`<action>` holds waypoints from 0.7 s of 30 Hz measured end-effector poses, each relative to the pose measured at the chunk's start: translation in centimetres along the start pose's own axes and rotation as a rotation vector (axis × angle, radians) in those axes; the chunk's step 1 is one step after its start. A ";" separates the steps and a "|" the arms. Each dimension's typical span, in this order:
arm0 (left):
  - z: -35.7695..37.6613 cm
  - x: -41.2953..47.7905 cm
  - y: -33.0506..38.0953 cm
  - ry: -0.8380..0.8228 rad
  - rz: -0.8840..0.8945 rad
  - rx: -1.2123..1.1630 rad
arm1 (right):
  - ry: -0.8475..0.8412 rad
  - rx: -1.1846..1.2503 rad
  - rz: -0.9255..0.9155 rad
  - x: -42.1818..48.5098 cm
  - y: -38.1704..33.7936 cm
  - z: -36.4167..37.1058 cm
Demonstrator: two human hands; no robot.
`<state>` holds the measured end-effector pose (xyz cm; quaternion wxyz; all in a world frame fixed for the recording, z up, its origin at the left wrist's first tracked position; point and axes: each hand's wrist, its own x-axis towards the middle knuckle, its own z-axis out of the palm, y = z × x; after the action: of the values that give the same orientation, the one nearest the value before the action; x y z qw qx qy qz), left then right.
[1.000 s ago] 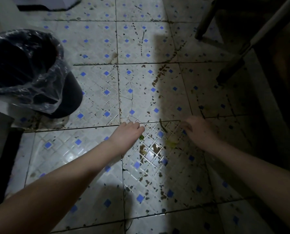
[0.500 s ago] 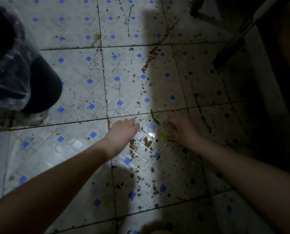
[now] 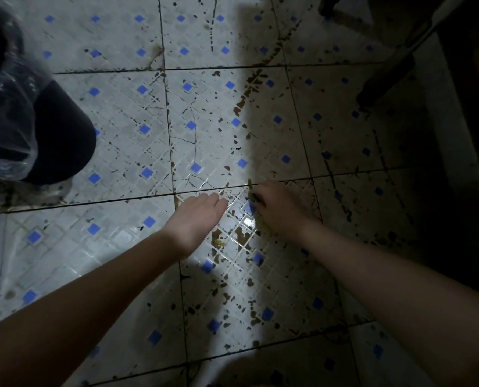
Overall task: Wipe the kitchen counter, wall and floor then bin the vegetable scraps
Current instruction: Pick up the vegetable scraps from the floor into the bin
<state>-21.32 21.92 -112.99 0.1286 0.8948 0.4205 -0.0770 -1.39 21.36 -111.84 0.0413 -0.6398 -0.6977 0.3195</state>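
Observation:
The floor of white tiles with blue diamonds [image 3: 137,113] is flecked with brown dirt. My right hand [image 3: 280,210] is low over the tiles, its fingertips pinched on a thin green vegetable scrap [image 3: 251,191] at a grout line. Just to its left, my left hand [image 3: 198,216] hovers palm down with the fingers straight and together; what lies under it is hidden. Small yellowish scraps [image 3: 218,242] lie on the wet, shiny tile between my wrists. A black bin [image 3: 62,141] with a clear plastic liner [image 3: 6,107] stands at the left edge.
Dark slanted furniture legs [image 3: 383,85] stand at the upper right, and a dark shadowed edge [image 3: 456,163] runs down the right side. A trail of brown stains [image 3: 246,96] runs up the middle of the floor.
The view has dropped closer to the floor, pushing the bin further left. My right hand has moved left and forward to the green scrap and closed its fingertips on it. My left hand has barely moved.

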 end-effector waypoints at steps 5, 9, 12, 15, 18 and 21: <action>-0.1 -0.7 -0.5 -0.035 -0.041 -0.044 | 0.018 0.021 -0.033 0.3 -0.6 0.4; -0.2 -1.1 -0.5 -0.053 -0.053 -0.044 | 0.009 0.031 -0.021 0.0 -0.5 0.6; -0.2 -1.2 -0.2 -0.048 -0.041 -0.043 | 0.015 0.026 0.018 -0.9 -0.1 0.9; 0.0 -1.2 0.2 -0.039 -0.030 -0.080 | 0.011 -0.019 0.031 -2.0 0.3 1.1; 0.4 -1.4 0.9 -0.023 0.012 -0.076 | -0.025 -0.083 0.031 -3.1 0.6 1.1; 0.7 -1.5 1.2 -0.021 0.034 -0.075 | -0.065 -0.090 0.052 -3.6 0.8 1.2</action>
<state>-21.34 19.87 -113.13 0.1679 0.8955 0.4065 -0.0684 -0.60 17.57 -111.97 -0.0184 -0.6485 -0.6953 0.3093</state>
